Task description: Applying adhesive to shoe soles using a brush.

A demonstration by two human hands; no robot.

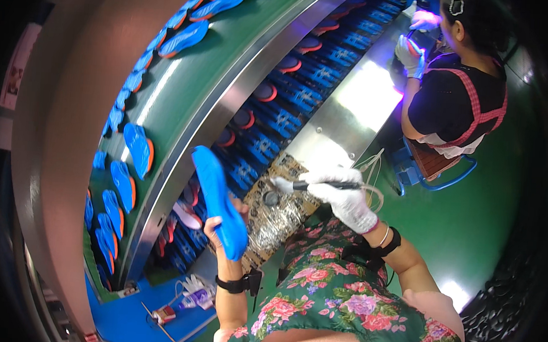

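Note:
My left hand [214,227] is bare and closed around a blue insole [219,196], which stands tilted nearly upright with its smooth face showing. A white knit glove covers my right hand [343,196], whose fingers wrap a black-handled brush [300,185] with a pale head. The brush head points toward the insole but is apart from it. Behind the glove loops a pale cable or tube [379,198]. Below the brush, a round dark cup [271,199] sits on a ledge covered with stained, crinkled film [277,229].
Blue-and-orange insoles [123,185] lie along a green conveyor belt [185,83] at left. Beside it, a rack line [283,122] carries several more. A co-worker [455,87] sits at far right under purple light. A blue table [124,318] with a purple-white packet [196,298] is at lower left.

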